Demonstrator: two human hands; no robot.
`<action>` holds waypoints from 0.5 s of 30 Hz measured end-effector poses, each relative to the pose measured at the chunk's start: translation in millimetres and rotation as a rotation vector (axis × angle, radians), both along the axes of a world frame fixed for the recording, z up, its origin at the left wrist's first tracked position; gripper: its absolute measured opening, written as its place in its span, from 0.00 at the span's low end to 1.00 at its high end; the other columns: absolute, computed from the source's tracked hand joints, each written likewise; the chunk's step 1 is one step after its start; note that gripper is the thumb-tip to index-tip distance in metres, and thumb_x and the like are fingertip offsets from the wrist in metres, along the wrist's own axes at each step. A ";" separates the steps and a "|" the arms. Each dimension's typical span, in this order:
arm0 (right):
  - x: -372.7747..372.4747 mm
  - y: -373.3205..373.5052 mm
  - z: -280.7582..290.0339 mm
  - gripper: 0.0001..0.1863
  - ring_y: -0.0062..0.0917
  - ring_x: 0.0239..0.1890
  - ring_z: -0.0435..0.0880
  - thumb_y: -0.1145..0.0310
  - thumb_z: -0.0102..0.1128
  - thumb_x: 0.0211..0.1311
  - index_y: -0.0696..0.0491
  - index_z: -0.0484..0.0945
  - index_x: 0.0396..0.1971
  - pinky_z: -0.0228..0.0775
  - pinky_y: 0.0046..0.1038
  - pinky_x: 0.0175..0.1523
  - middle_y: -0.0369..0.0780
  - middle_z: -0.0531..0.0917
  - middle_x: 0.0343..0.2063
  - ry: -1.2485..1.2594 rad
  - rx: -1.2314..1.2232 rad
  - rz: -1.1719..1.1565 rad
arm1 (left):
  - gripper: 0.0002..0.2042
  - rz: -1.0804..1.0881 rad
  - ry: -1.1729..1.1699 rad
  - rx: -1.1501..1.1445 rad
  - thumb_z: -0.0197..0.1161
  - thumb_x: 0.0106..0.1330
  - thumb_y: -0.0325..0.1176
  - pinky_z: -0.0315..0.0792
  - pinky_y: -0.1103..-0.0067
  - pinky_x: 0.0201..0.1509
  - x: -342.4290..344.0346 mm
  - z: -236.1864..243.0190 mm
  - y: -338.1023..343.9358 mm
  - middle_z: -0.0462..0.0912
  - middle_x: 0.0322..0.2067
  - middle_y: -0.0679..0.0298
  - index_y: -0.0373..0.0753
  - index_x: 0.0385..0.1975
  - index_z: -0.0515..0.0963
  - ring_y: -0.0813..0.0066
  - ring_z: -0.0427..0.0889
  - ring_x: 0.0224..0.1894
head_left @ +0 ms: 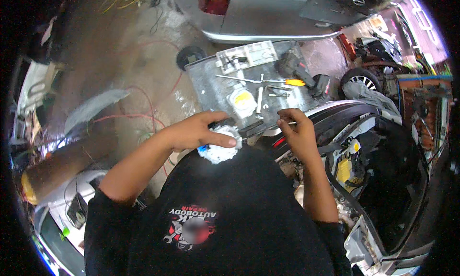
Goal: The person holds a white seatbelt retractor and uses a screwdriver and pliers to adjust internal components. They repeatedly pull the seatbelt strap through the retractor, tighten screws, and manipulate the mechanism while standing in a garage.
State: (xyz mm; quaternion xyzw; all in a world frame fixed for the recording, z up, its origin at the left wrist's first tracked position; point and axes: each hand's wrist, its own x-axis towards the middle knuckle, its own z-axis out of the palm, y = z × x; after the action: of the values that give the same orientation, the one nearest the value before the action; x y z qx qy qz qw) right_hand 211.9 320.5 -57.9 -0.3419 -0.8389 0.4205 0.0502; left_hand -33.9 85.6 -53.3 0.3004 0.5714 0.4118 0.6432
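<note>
Support for the rounded white part (218, 154) seems to come from two sides: the left hand (194, 130) has its grip clamped on it, thumb over its face, and it sits close against the person's black shirt (258, 194), probably for steadiness. The right hand (298, 127) is curled near the bench (206, 91); whether its grip pinches anything small, I cannot tell. Beyond, a white-and-yellow part (243, 102) lies among loose tools, including an orange-handled screwdriver (294, 82), presumably spread out for easy picking, while the open grey case (261, 53) sits at the far edge, perhaps leaving the nearer surface for work.
</note>
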 end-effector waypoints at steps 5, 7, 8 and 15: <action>-9.5 35.3 -43.2 0.16 0.48 0.55 0.85 0.71 0.71 0.65 0.52 0.86 0.53 0.80 0.47 0.59 0.46 0.86 0.50 -0.149 0.587 0.088 | 0.28 -0.019 -0.123 -0.010 0.78 0.70 0.44 0.77 0.74 0.63 -0.3 -1.8 -1.9 0.88 0.54 0.59 0.34 0.64 0.81 0.72 0.84 0.56; -17.4 49.2 -64.2 0.18 0.46 0.56 0.85 0.71 0.70 0.65 0.52 0.85 0.55 0.81 0.48 0.60 0.44 0.86 0.53 -0.152 0.670 0.109 | 0.28 -0.030 -0.133 -0.015 0.78 0.70 0.44 0.77 0.75 0.62 -0.2 -5.2 -3.2 0.88 0.53 0.60 0.34 0.64 0.81 0.74 0.84 0.55; -25.0 53.6 -67.7 0.18 0.46 0.58 0.85 0.72 0.67 0.66 0.51 0.85 0.56 0.81 0.46 0.61 0.43 0.86 0.56 -0.166 0.642 0.128 | 0.27 -0.017 -0.156 -0.011 0.78 0.70 0.43 0.78 0.74 0.61 1.8 -3.1 -3.9 0.88 0.52 0.61 0.34 0.63 0.81 0.74 0.85 0.54; -48.2 102.1 -112.5 0.20 0.42 0.59 0.87 0.73 0.58 0.66 0.50 0.86 0.57 0.85 0.43 0.57 0.43 0.86 0.58 -0.292 0.819 0.247 | 0.30 0.026 -0.321 -0.142 0.77 0.70 0.42 0.79 0.73 0.63 1.3 -3.5 -11.6 0.89 0.55 0.59 0.33 0.68 0.78 0.70 0.87 0.57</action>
State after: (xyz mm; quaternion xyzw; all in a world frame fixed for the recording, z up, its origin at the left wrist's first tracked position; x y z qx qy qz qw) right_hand 163.6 422.7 -170.5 -0.2468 -0.9690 0.0039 0.0120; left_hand -32.5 74.0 -56.7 0.1770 0.4929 0.4213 0.7404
